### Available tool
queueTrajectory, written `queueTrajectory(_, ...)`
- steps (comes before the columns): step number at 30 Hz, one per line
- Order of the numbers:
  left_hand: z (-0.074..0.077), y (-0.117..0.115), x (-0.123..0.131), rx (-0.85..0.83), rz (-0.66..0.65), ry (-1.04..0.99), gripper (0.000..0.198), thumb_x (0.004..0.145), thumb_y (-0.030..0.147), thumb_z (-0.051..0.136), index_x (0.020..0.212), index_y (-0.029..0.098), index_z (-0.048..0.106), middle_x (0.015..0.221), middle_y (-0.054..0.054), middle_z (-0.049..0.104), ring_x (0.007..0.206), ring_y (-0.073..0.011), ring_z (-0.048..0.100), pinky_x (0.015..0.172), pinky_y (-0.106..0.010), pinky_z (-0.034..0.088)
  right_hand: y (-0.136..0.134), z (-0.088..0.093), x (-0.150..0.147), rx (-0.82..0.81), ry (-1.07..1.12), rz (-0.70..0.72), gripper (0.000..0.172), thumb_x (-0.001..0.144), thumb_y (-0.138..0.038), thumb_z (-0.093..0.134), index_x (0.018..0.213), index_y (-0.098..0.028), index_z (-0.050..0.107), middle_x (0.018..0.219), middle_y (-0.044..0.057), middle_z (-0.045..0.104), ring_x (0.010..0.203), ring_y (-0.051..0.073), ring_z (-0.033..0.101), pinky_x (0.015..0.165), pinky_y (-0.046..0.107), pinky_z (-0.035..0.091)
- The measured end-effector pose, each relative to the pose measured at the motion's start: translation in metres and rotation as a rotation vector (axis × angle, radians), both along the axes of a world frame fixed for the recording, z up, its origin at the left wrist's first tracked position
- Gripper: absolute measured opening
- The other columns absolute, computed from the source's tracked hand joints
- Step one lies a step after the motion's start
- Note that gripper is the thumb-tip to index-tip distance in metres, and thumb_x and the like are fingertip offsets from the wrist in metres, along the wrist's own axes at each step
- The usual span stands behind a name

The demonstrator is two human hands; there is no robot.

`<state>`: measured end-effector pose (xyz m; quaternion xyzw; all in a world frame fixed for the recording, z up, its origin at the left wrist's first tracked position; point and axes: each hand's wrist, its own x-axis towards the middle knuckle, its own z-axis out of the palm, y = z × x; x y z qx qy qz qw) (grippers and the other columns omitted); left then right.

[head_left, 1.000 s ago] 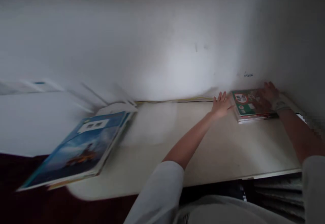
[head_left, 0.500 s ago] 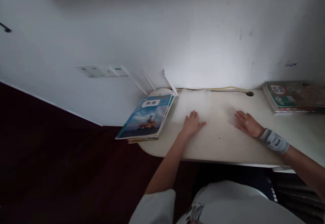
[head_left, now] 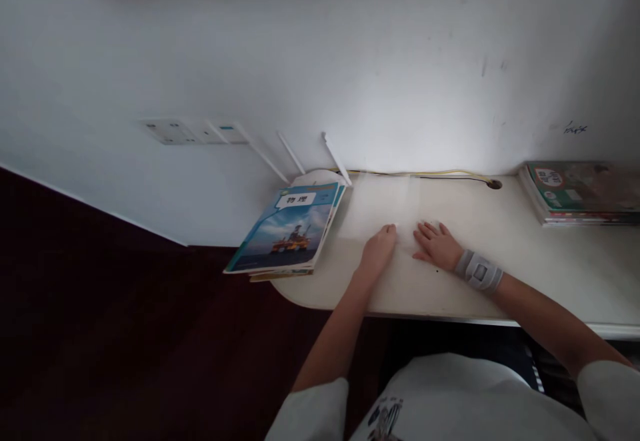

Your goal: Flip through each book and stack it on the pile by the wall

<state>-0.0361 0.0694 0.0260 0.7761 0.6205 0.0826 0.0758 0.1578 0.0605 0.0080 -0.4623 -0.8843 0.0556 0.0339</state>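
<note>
Resting palm-down on a cream desk (head_left: 560, 261), 2 bare hands lie close together without touching, and neither holds anything. The left hand (head_left: 379, 249) is nearest a physics textbook (head_left: 285, 228), which lies on at least 1 other book at the desk's rounded left end. The right hand (head_left: 437, 246) wears a grey wrist brace (head_left: 479, 271). A stack of books (head_left: 580, 194) sits well apart at the far right, by the wall, while 3 white antennas (head_left: 335, 158) rise behind the textbook.
</note>
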Motion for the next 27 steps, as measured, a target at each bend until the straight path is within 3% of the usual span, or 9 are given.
queueTrajectory(5,0.006,0.007,-0.008,0.087,0.027,-0.171,0.036,0.085,0.007,0.039,0.117,0.016,0.055,0.11,-0.011,0.065,0.1,-0.0202,0.064,0.089,-0.032,0.05,0.0,-0.005,0.003,0.032,0.027,-0.032,0.066,0.093,-0.056,0.036,0.142,-0.011,0.04,0.151,0.021,0.029,0.139,0.032,0.03,0.109,0.055,0.027)
queueTrajectory(7,0.013,0.004,-0.012,0.164,0.07,-0.548,0.036,0.082,0.01,0.044,0.117,0.019,0.053,0.097,-0.005,0.067,0.09,-0.0164,0.065,0.082,-0.03,0.053,-0.001,-0.005,0.002,0.056,0.049,-0.029,0.068,0.092,-0.054,0.04,0.143,-0.008,0.037,0.153,0.022,0.024,0.14,0.032,0.029,0.109,0.053,0.028)
queueTrajectory(11,0.036,-0.014,-0.022,0.229,0.115,-1.547,0.036,0.067,0.014,0.061,0.101,0.024,0.059,0.072,0.005,0.064,0.066,-0.0103,0.062,0.063,-0.023,0.054,-0.01,0.002,0.001,0.123,0.08,0.066,0.072,0.09,-0.054,0.045,0.146,-0.01,0.031,0.153,0.019,0.024,0.142,0.03,0.023,0.112,0.055,0.022)
queueTrajectory(13,0.046,-0.025,-0.028,0.201,0.158,-1.801,0.032,0.062,0.014,0.066,0.092,0.024,0.061,0.073,0.005,0.065,0.065,-0.0087,0.062,0.063,-0.02,0.053,-0.017,0.006,0.003,0.17,0.091,0.086,0.08,0.087,-0.059,0.047,0.147,-0.009,0.027,0.153,0.021,0.023,0.143,0.031,0.02,0.113,0.056,0.017)
queueTrajectory(15,0.047,-0.035,-0.034,0.192,0.258,-1.907,0.027,0.059,0.013,0.067,0.084,0.022,0.061,0.075,0.005,0.067,0.068,-0.0084,0.064,0.066,-0.02,0.054,-0.026,0.006,0.01,0.154,0.066,0.12,0.088,0.083,-0.065,0.049,0.148,-0.009,0.027,0.152,0.023,0.025,0.142,0.033,0.021,0.112,0.057,0.016)
queueTrajectory(18,0.027,-0.053,-0.042,0.267,0.455,-1.802,0.027,0.063,0.017,0.066,0.089,0.022,0.06,0.076,0.004,0.066,0.072,-0.0107,0.067,0.069,-0.024,0.054,-0.044,-0.004,0.032,0.062,-0.006,0.15,0.088,0.082,-0.068,0.047,0.145,-0.008,0.033,0.148,0.026,0.032,0.139,0.037,0.028,0.109,0.059,0.022)
queueTrajectory(22,-0.014,-0.09,-0.051,0.247,0.62,-1.209,0.047,0.074,0.029,0.06,0.119,0.02,0.054,0.078,0.0,0.067,0.068,-0.0148,0.067,0.067,-0.03,0.054,-0.072,-0.018,0.083,0.051,-0.011,0.137,0.082,0.087,-0.066,0.04,0.146,-0.01,0.031,0.15,0.025,0.027,0.14,0.035,0.026,0.11,0.056,0.023)
queueTrajectory(25,-0.032,-0.112,-0.051,0.208,0.613,-0.675,0.05,0.077,0.033,0.057,0.125,0.02,0.054,0.079,-0.003,0.068,0.072,-0.0182,0.065,0.074,-0.035,0.051,-0.088,-0.018,0.125,0.045,0.005,0.147,0.077,0.09,-0.062,0.037,0.15,-0.017,0.021,0.153,0.02,0.024,0.141,0.031,0.025,0.111,0.054,0.023)
queueTrajectory(27,-0.037,-0.118,-0.045,0.224,0.523,-0.486,0.047,0.079,0.033,0.053,0.124,0.018,0.057,0.078,-0.005,0.068,0.074,-0.0202,0.063,0.077,-0.037,0.049,-0.095,-0.016,0.151,0.041,0.023,0.145,0.073,0.092,-0.057,0.038,0.151,-0.022,0.014,0.154,0.016,0.022,0.142,0.028,0.024,0.112,0.053,0.022)
